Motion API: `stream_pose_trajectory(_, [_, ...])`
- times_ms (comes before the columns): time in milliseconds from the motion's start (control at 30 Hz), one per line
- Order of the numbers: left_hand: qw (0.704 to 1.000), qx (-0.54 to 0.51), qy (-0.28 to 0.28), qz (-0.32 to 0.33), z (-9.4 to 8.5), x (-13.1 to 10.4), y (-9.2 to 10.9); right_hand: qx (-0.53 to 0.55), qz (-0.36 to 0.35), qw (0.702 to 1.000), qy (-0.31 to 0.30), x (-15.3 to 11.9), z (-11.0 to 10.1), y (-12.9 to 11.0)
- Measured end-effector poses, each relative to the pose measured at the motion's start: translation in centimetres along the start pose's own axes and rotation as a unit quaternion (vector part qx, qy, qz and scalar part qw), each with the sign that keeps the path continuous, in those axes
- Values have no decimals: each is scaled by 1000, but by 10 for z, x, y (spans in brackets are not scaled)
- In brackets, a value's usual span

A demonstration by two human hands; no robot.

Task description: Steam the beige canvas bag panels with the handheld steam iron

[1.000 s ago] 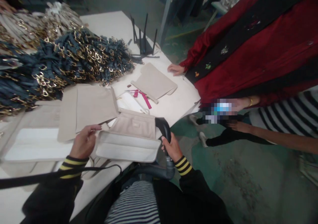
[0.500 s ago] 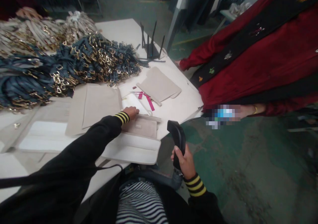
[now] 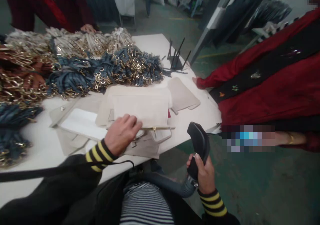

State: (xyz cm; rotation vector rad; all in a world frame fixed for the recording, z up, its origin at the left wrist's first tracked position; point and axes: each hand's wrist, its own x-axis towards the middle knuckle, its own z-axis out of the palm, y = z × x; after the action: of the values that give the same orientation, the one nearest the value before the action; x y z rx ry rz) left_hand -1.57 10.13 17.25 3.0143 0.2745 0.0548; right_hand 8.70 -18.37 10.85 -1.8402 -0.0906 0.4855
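My left hand is closed on the near edge of a beige zippered pouch, with a gold-coloured zipper running along that edge to the right. Under and around the pouch lie more flat beige bag pieces, some showing white lining. To the right, off the table's edge, my right hand is wrapped round the neck of a black nozzle. A grey ribbed hose runs from the nozzle across my lap. Nozzle and pouch are apart.
Piles of blue straps, beige straps and brown straps with gold clasps fill the table's far left. A black device with antennas and a folded beige piece lie beyond. A person in red stands at the right, another behind the straps.
My left hand has moved left and nearer, and the beige pouch now lies further right, covering the pink strips and the white piece. My right hand keeps the nozzle. The view has shifted left.
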Motion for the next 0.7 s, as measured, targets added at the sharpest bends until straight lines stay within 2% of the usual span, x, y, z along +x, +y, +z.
stream_pose_trajectory(100, [998, 1, -64, -23, 86, -31, 4, -9, 19, 1000, -20, 2, 4, 1])
stream_pose_trajectory(167, [995, -8, -83, -53, 129, -50, 6, -28, 28, 998, -48, 3, 10, 2])
stream_pose_trajectory(200, [994, -15, -79, -68, 144, -59, 7, -41, 26, 997, -67, 4, 13, 2])
stream_pose_trajectory(300, [992, -64, -13, -105, 165, -80, 5, -87, 2, 987, -138, 8, 28, 0])
stream_pose_trajectory(400, [964, -141, 116, -194, 168, -96, -6, -130, -32, 969, -209, 10, 49, -5])
stream_pose_trajectory(467, [908, -205, 197, -308, 167, -104, -18, -153, -43, 955, -252, 10, 63, -9])
stream_pose_trajectory(533, [823, -310, 218, -422, 168, -110, -29, -176, -43, 938, -296, 8, 78, -12])
stream_pose_trajectory(600, [733, -438, 179, -489, 168, -111, -37, -203, -39, 918, -337, 5, 91, -15])
stream_pose_trajectory(700, [627, -582, 123, -504, 169, -109, -39, -239, -43, 889, -387, -2, 107, -20])
